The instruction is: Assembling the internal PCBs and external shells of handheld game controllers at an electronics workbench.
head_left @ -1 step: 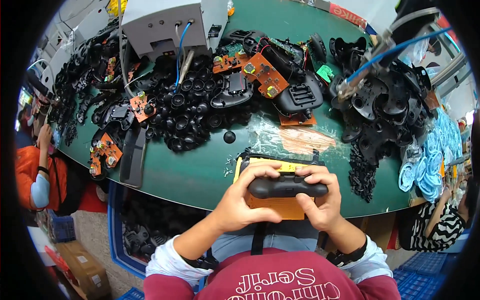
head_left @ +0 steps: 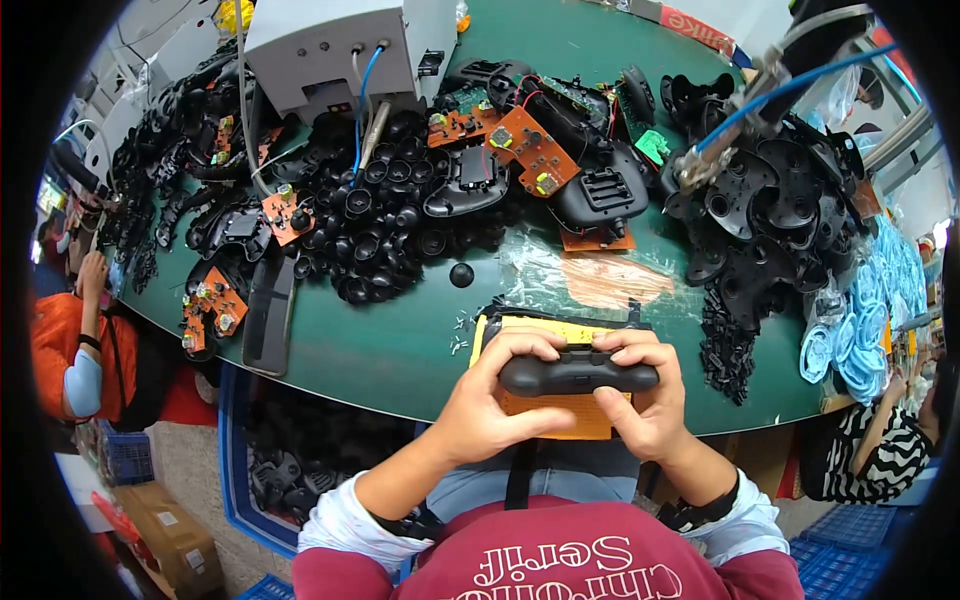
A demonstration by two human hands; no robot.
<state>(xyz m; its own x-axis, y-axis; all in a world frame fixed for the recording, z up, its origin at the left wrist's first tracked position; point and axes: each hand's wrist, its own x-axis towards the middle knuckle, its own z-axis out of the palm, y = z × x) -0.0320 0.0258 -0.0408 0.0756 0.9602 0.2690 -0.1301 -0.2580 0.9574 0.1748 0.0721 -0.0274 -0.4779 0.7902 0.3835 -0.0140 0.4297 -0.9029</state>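
**Black, rounded plastic game controller held crosswise at both ends**

At far left on the curved green tabletop lies a dark, flat, rectangular phone; beyond it and to its right sits a heap of small, black, round plastic caps. Nearer the middle, the person's bare left hand is closed around the controller's left end, fingers over the far side, thumb stretched out below it. The controller is above a flat yellow pad at the table's near edge. It looks light, stiff and smooth, perhaps a little slippery, and not very fragile; the rounded ends seem the best places to hold. Its long axis runs left to right, roughly along the table edge, with a narrow side turned up; where its broad front points cannot be told. The bare right hand is clamped on the right end, thumb at the near side. Farther right lie curved black plastic shells and pale blue looped pieces.
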